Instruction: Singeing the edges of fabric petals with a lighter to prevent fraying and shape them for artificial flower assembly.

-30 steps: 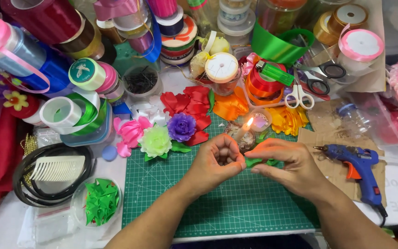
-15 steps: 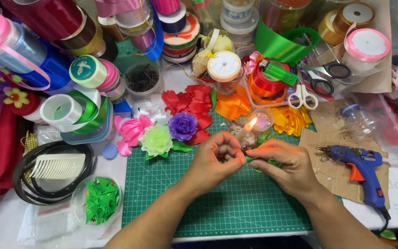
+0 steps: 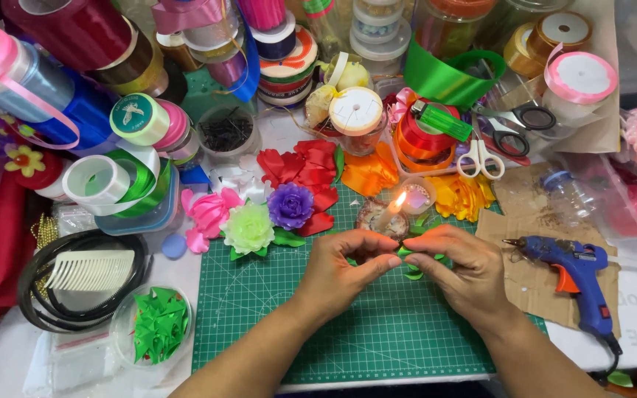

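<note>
Hands meet above a green gridded cutting mat point(image 3: 348, 324), left hand point(image 3: 340, 269) and right hand point(image 3: 458, 269) both pinching a small folded green satin ribbon piece point(image 3: 412, 259) just below a lit candle point(image 3: 392, 208); light, soft and likely slippery, it seems best gripped at its edges.

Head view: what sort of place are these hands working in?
Likely a home craft table for ribbon flowers: stacked satin ribbon spools, a green gridded cutting mat and a blue hot glue gun.
</note>
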